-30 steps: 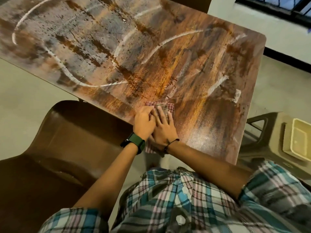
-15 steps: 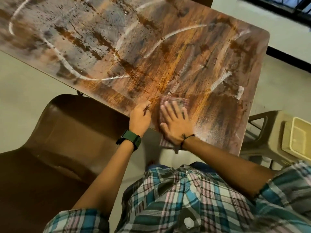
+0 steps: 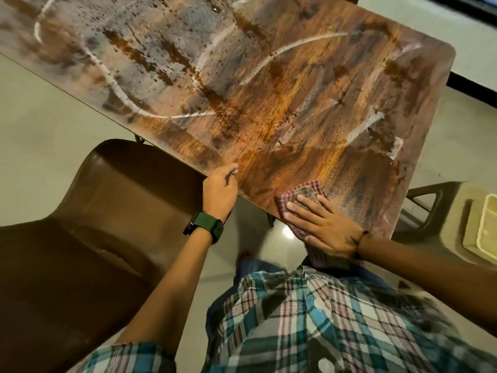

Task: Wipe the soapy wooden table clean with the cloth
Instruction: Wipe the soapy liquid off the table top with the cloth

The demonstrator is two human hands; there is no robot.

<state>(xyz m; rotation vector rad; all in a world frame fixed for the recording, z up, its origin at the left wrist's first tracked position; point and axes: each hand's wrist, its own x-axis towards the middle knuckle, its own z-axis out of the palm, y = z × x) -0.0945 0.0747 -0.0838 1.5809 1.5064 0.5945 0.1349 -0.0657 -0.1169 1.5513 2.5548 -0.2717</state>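
Checked red-and-white cloth [image 3: 301, 196] lies flat at the near edge of the wooden desk [image 3: 309, 109], pinned under the right hand [image 3: 326, 224], whose fingers are spread straight across it; part of the fabric hangs off the edge below the palm. It looks thin, limp and probably damp, so it should weigh almost nothing and bunch or fold if pushed from one corner. A flat palm over its middle, as now, seems the best hold, since that spreads the pressure and drags the whole piece along. The left hand [image 3: 219, 191] curls loosely over the desk edge, thumb on top, apparently steadying it. The soapy surface is likely slick: white foam arcs [image 3: 301, 47] and grey film cover the far half, so much wiping seems left. A brown chair [image 3: 113, 211] stands on the left, a stool with a pale tray [image 3: 484, 227] on the right.
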